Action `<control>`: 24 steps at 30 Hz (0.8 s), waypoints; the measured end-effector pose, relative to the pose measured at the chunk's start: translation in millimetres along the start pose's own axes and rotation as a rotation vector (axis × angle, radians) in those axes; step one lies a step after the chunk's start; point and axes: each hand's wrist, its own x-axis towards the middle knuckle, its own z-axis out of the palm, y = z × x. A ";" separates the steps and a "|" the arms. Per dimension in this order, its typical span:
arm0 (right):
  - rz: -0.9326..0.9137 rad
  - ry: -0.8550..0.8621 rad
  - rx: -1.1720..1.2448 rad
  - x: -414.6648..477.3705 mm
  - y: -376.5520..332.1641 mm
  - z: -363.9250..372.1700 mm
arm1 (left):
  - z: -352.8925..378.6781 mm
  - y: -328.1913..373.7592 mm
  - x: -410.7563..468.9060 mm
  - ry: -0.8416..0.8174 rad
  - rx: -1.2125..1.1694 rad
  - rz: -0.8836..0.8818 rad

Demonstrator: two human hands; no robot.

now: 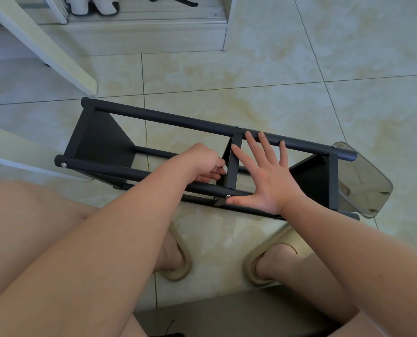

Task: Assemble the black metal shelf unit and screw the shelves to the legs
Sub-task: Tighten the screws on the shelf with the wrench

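Note:
The black metal shelf unit lies on its side on the tiled floor, its round legs running left to right. Three shelves sit between the legs: one at the left, a middle one and one at the right. Silver screw heads show on the near leg and at its left end. My left hand reaches between the legs, fingers curled at the middle shelf's left face. My right hand lies flat with fingers spread, fingertips on the far leg and thumb by the near leg's screw.
A clear smoky plastic piece sits at the unit's right end. A white furniture leg slants across the upper left, with a white cabinet base behind. My feet in beige slippers rest just in front of the unit.

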 end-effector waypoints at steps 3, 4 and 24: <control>0.001 -0.002 0.004 -0.7 -0.3 -0.8 | 0.8 0.7 -1.1 0.001 0.011 -0.008; 0.002 -0.005 0.004 -0.8 -0.4 -1.3 | 0.9 0.9 -1.5 -0.006 0.018 -0.009; 0.005 -0.009 0.004 -0.6 -1.3 -2.0 | -13.3 -5.4 -1.3 -0.116 0.285 0.092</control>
